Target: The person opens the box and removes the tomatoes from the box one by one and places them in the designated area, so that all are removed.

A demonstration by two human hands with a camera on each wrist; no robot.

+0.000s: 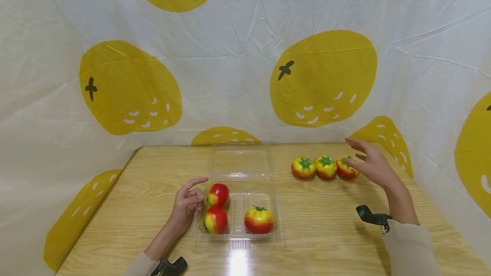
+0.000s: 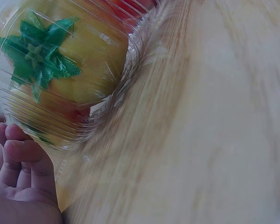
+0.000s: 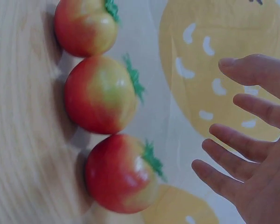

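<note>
A clear hinged plastic container [image 1: 236,237] lies with its lid [image 1: 241,163] folded back. In its left side sit two red-and-yellow toy tomatoes, one tomato [image 1: 218,195] behind the other tomato [image 1: 216,220]; a third tomato [image 1: 259,219] sits at the front right. My left hand [image 1: 186,205] pinches the container's left rim, its index finger pointing forward. Three more tomatoes stand in a touching row at the back right: left [image 1: 303,168], middle [image 1: 326,167] and right [image 1: 347,168]. Above the rightmost one hovers my right hand [image 1: 370,163], fingers spread and holding nothing.
The wooden table [image 1: 318,233] carries everything. A white curtain [image 1: 230,76] printed with big yellow fruit hangs behind the table and along both sides. Each wrist wears a black camera mount, such as the right mount [image 1: 374,217].
</note>
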